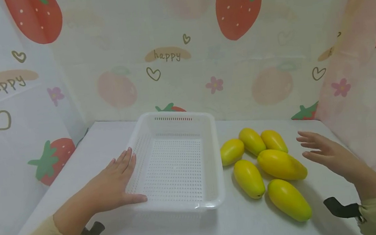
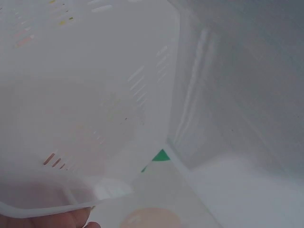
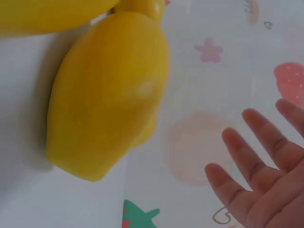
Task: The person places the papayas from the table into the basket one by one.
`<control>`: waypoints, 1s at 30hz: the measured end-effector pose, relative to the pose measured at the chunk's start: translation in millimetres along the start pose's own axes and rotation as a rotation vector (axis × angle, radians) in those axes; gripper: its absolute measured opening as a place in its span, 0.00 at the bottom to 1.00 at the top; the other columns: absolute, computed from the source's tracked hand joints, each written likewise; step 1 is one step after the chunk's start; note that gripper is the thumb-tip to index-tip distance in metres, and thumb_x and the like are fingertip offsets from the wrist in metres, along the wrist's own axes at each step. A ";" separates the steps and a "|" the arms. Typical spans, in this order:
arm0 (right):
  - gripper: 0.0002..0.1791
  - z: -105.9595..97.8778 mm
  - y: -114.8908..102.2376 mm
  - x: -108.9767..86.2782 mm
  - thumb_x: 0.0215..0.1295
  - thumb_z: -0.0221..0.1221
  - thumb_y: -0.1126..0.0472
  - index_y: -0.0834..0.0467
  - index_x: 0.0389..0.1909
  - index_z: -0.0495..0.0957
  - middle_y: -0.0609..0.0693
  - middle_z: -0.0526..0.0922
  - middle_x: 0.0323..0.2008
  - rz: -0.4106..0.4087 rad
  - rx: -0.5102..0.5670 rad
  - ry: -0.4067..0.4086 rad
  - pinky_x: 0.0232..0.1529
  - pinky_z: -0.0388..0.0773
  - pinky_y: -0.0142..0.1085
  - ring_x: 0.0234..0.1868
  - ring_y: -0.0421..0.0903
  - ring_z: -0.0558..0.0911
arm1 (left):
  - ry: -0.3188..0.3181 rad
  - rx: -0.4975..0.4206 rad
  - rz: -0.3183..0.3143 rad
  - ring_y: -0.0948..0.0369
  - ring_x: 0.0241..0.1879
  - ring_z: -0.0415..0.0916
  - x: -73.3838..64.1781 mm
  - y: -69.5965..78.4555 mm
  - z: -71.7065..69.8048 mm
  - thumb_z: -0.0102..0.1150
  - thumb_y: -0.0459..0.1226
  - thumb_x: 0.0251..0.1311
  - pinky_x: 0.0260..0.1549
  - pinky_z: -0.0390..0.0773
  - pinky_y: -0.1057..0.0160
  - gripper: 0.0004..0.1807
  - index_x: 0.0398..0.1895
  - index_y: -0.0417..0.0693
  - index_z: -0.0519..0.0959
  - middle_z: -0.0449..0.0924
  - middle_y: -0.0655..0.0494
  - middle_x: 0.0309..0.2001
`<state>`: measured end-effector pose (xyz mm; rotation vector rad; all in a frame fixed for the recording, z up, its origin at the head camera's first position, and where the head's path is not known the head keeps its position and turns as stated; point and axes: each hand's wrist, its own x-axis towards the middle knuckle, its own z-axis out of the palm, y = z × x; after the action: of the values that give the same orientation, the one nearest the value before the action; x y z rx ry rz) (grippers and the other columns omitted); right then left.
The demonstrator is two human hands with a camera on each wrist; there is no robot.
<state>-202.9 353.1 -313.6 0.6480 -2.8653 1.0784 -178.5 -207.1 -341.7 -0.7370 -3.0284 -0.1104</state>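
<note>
Basket (image 1: 173,167) — against L fingers (image 1: 130,166); mangoes (image 1: 281,164) — nr R fingers (image 3: 247,161)

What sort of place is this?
Probably a small staged work booth: pale sheets printed with red strawberries rise on three sides of a flat white tabletop, where a white perforated plastic basket stands beside six oval yellow mango-like fruits.

Light is soft — faint shadows beside the yellow mangoes (image 1: 282,164) — the left wrist view hazy.
</note>
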 end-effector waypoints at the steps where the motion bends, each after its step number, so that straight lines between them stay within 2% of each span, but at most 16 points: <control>1: 0.30 0.6 -0.2 -1.2 0.67 0.51 0.62 0.54 0.68 0.54 0.41 0.68 0.59 -0.018 0.009 0.006 0.48 0.74 0.35 0.55 0.35 0.70 | -0.001 0.002 0.000 0.44 0.69 0.39 0.1 -0.1 0.0 0.36 0.78 0.39 0.63 0.46 0.42 0.66 0.69 0.32 0.46 0.39 0.37 0.71; 3: 0.28 3.0 -0.7 -3.5 0.66 0.52 0.63 0.55 0.66 0.58 0.33 0.70 0.54 -0.036 0.039 0.007 0.44 0.72 0.24 0.51 0.26 0.70 | -0.003 0.002 -0.001 0.43 0.69 0.39 -0.1 -0.2 -0.1 0.36 0.78 0.40 0.63 0.46 0.42 0.66 0.69 0.32 0.46 0.39 0.37 0.71; 5: 0.27 6.4 -1.0 -5.6 0.66 0.52 0.63 0.56 0.65 0.60 0.32 0.72 0.52 -0.030 0.074 -0.011 0.43 0.73 0.24 0.49 0.26 0.72 | -0.002 0.001 -0.002 0.43 0.69 0.39 0.1 -0.5 0.0 0.35 0.78 0.40 0.63 0.46 0.41 0.66 0.69 0.32 0.46 0.39 0.37 0.71; 9: 0.25 15.4 -1.9 -9.8 0.65 0.54 0.62 0.58 0.63 0.62 0.46 0.76 0.52 0.021 0.111 -0.057 0.41 0.76 0.28 0.48 0.33 0.76 | 0.001 0.000 -0.003 0.44 0.69 0.38 0.5 -1.4 1.2 0.36 0.78 0.39 0.63 0.46 0.42 0.67 0.69 0.33 0.46 0.38 0.38 0.71; 12: 0.25 21.6 -0.8 -12.4 0.64 0.54 0.63 0.60 0.62 0.63 0.54 0.76 0.51 0.028 0.140 -0.092 0.40 0.77 0.30 0.47 0.37 0.77 | 0.000 -0.002 -0.007 0.44 0.69 0.38 0.8 -1.9 2.4 0.37 0.78 0.39 0.63 0.46 0.42 0.66 0.69 0.33 0.46 0.38 0.38 0.71; 19: 0.25 31.8 4.4 -19.1 0.63 0.54 0.66 0.65 0.61 0.63 0.49 0.76 0.52 -0.023 0.211 -0.184 0.41 0.77 0.30 0.48 0.39 0.78 | -0.002 -0.009 -0.010 0.44 0.69 0.38 0.5 -0.5 1.6 0.37 0.78 0.39 0.63 0.46 0.42 0.66 0.69 0.33 0.46 0.38 0.38 0.71; 21: 0.25 33.4 5.3 -20.9 0.63 0.54 0.66 0.65 0.60 0.63 0.52 0.75 0.53 -0.009 0.238 -0.216 0.42 0.77 0.31 0.49 0.39 0.77 | -0.005 -0.010 -0.011 0.44 0.69 0.38 0.5 -0.2 1.2 0.37 0.78 0.39 0.63 0.46 0.42 0.66 0.69 0.33 0.46 0.38 0.38 0.71; 26: 0.25 36.8 7.2 -24.1 0.63 0.54 0.65 0.67 0.60 0.62 0.68 0.69 0.56 0.059 0.286 -0.313 0.42 0.77 0.31 0.49 0.34 0.75 | -0.013 -0.008 -0.017 0.44 0.69 0.37 0.6 -0.2 1.4 0.38 0.77 0.40 0.64 0.46 0.42 0.66 0.70 0.34 0.45 0.37 0.39 0.71; 30: 0.27 41.0 8.9 -25.8 0.63 0.55 0.63 0.66 0.62 0.62 0.68 0.68 0.57 0.061 0.260 -0.369 0.42 0.76 0.31 0.49 0.31 0.73 | -0.011 -0.004 -0.016 0.44 0.69 0.38 1.0 -1.4 2.4 0.39 0.77 0.40 0.63 0.46 0.42 0.66 0.69 0.34 0.45 0.37 0.39 0.71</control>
<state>-177.4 342.7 -354.4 0.8598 -3.0891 1.5034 -180.0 -207.7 -344.1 -0.7158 -3.0459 -0.1139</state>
